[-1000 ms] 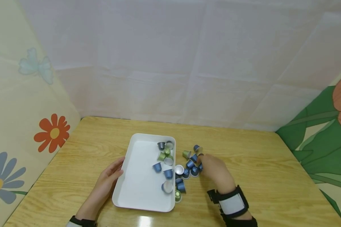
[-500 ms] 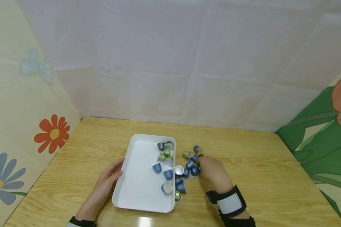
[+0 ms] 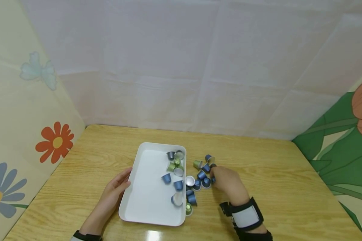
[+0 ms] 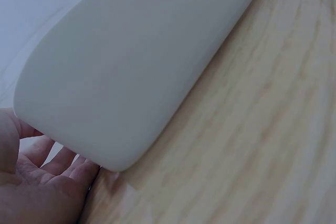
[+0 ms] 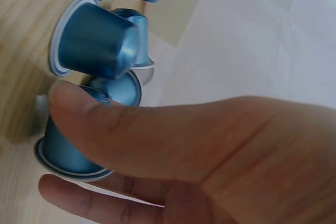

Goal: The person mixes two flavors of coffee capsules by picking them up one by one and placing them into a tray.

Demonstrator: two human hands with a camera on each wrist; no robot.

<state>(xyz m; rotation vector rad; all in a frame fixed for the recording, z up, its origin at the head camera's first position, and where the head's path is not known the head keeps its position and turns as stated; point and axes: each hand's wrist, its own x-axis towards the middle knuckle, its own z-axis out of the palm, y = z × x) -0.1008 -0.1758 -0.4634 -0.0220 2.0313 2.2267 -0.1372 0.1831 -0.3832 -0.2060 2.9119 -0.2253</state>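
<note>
In the head view, my left hand [image 3: 116,187] rests against the left side of a white tray [image 3: 147,201]. The left wrist view shows its thumb near the rim and its fingers [image 4: 63,161] low on the outer wall. My right hand [image 3: 229,180] is over a loose pile of coffee capsules, right of the tray. Seen from the right wrist, its thumb and fingers pinch a blue coffee capsule [image 5: 71,153], partly hidden by the thumb. Another blue capsule [image 5: 94,40] lies just beyond. Inside the tray, along its right side, lie a green capsule [image 3: 171,166] and several blue, dark and silver-lidded ones.
Against the tray's right edge sit a silver-lidded capsule [image 3: 190,181], a blue capsule [image 3: 192,199] and a green one [image 3: 188,209]. A green capsule [image 3: 197,164] lies at the pile's far left. The wooden table [image 3: 289,187] meets a pale cloth backdrop [image 3: 199,83].
My right hand shifts slightly left and then back right, staying at the same part of the pile. The left hand, tray and the capsules in it keep their places.
</note>
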